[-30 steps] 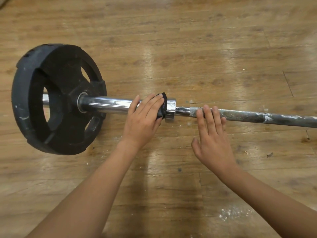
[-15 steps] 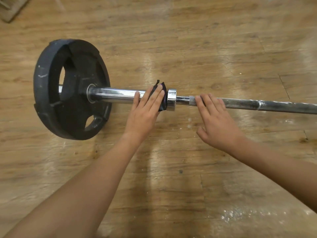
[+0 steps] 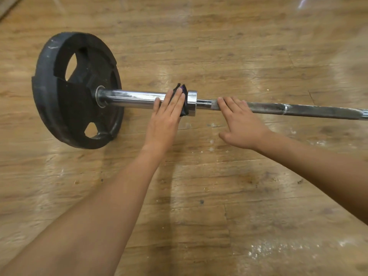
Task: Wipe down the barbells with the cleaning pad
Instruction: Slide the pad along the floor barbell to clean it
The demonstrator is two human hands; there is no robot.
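Note:
A barbell lies across the wooden floor. Its chrome sleeve (image 3: 131,99) runs from a black weight plate (image 3: 75,90) on the left to a collar (image 3: 191,103). A thinner, chalk-marked shaft (image 3: 298,110) runs off to the right. My left hand (image 3: 166,118) presses a dark cleaning pad (image 3: 183,94) flat against the sleeve, right beside the collar, with straight fingers. My right hand (image 3: 241,122) rests with straight fingers on top of the shaft just right of the collar. Most of the pad is hidden under my left fingers.
The wooden floor (image 3: 199,46) spreads all around the bar. White chalk dust (image 3: 278,250) marks it at the lower right and near the bar under my right hand. A pale edge of something (image 3: 6,6) shows at the top left corner.
The plate has turned, its holes now at different spots, so the bar has rolled. Both hands stay on the bar at the same places, the left on the pad.

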